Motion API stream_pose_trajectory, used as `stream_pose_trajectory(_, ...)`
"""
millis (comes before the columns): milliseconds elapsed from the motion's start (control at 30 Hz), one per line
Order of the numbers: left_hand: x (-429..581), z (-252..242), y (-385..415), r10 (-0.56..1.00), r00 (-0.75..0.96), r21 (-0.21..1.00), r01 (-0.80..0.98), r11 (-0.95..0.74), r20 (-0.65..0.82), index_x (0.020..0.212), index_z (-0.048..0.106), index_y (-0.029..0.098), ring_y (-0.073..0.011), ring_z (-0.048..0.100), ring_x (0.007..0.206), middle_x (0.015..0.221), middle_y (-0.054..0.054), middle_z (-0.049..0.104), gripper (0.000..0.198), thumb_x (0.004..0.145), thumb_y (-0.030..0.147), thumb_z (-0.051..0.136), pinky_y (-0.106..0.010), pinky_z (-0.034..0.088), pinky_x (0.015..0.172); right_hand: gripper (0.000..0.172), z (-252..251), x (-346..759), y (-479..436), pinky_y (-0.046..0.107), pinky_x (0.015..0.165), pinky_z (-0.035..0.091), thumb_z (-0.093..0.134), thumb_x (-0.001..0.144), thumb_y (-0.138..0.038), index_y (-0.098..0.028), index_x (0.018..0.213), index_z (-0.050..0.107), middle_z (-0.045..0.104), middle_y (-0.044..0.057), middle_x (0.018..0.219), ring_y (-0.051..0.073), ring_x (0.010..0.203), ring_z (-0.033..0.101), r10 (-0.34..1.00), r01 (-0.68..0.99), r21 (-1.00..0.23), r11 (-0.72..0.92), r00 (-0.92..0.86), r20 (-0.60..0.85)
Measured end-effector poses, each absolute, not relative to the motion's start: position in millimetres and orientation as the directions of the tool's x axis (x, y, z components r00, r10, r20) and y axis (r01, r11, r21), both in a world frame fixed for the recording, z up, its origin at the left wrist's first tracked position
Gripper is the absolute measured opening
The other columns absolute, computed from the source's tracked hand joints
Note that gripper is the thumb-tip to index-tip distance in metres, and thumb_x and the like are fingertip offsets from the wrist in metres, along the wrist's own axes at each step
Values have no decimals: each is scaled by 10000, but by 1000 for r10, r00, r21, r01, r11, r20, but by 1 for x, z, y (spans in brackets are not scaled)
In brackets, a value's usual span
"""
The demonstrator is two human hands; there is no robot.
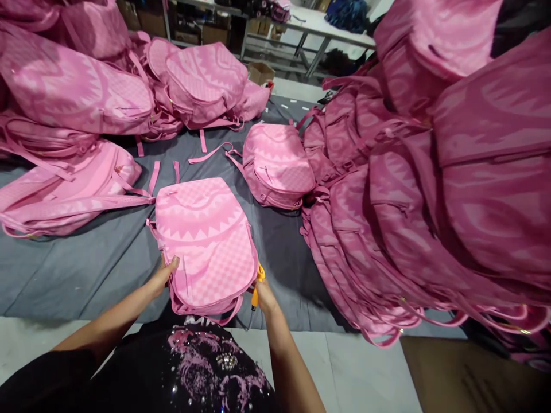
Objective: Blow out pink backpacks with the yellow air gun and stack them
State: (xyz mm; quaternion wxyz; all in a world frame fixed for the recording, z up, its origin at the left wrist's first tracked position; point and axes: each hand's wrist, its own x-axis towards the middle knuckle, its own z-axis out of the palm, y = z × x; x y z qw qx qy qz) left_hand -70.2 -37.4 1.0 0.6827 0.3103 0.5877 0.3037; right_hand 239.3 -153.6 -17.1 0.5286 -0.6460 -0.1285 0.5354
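A pink backpack with a checked and jagged-tooth print lies front side up, close to my body, its top handle loop toward me. My left hand grips its left side, thumb on the front panel and the other fingers hidden behind the edge. At the right side, my right hand is closed round a yellow-handled tool with a thin metal end pointing down. That hand is against the bag's edge; whether it also pinches the fabric, I cannot tell.
Another pink backpack lies just beyond, to the right. Stacked pink backpacks fill the right side, and more backpacks are heaped at the left. All rest on a dark grey cloth. A white table stands behind.
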Motion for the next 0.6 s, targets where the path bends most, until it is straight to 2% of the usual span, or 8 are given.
stream_pose_trajectory(133, -64, 14, -31, 760, 120, 757, -80, 648, -638, 1426, 511, 201, -266, 630, 1227, 1324, -138, 658, 669, 869, 543, 658, -389, 521, 1029, 579, -2, 234, -156, 267, 630, 504, 768, 597, -445, -187, 1096, 629, 726, 29, 824, 169, 677, 627, 749, -361, -862, -355, 442, -494)
stream_pose_trajectory(267, -57, 31, -30, 785, 86, 774, -129, 620, -614, 1347, 580, 180, -218, 666, 1170, 1227, -107, 713, 513, 914, 447, 645, -363, 532, 1014, 586, 10, 227, -167, 265, 645, 524, 745, 613, -404, -164, 1135, 630, 743, 80, 997, 187, 763, 665, 752, -364, -891, -271, 498, -432)
stream_pose_trajectory(367, -47, 50, -26, 805, 92, 786, -178, 593, -586, 1295, 617, 176, -191, 653, 1193, 1229, -89, 715, 418, 927, 373, 646, -335, 496, 1068, 569, 31, 231, -174, 273, 768, 551, 761, 593, -330, -168, 1126, 646, 727, 99, 1124, 213, 954, 682, 750, -337, -927, -165, 567, -340)
stream_pose_trajectory(433, -34, 70, -16, 837, 101, 804, -235, 546, -538, 1266, 632, 165, -182, 645, 1205, 1257, -88, 703, 365, 942, 334, 629, -322, 473, 1097, 555, 57, 245, -171, 288, 842, 551, 789, 578, -332, -167, 1092, 660, 727, 103, 1122, 226, 1025, 675, 736, -296, -950, -97, 621, -269)
stream_pose_trajectory(500, -12, 99, 4, 874, 134, 818, -311, 485, -467, 1251, 638, 153, -183, 649, 1200, 1284, -91, 691, 339, 958, 321, 603, -321, 472, 1101, 592, 94, 268, -164, 308, 854, 557, 823, 577, -384, -157, 1100, 665, 731, 108, 1093, 236, 1021, 678, 721, -227, -972, -56, 664, -197)
stream_pose_trajectory(600, 35, 159, 43, 919, 237, 822, -415, 390, -317, 1257, 636, 124, -206, 682, 1146, 1270, -109, 697, 389, 968, 379, 578, -334, 504, 1066, 694, 159, 312, -164, 315, 856, 562, 835, 641, -427, -161, 1242, 613, 704, 109, 1165, 224, 1021, 679, 679, -50, -998, 46, 734, -5)
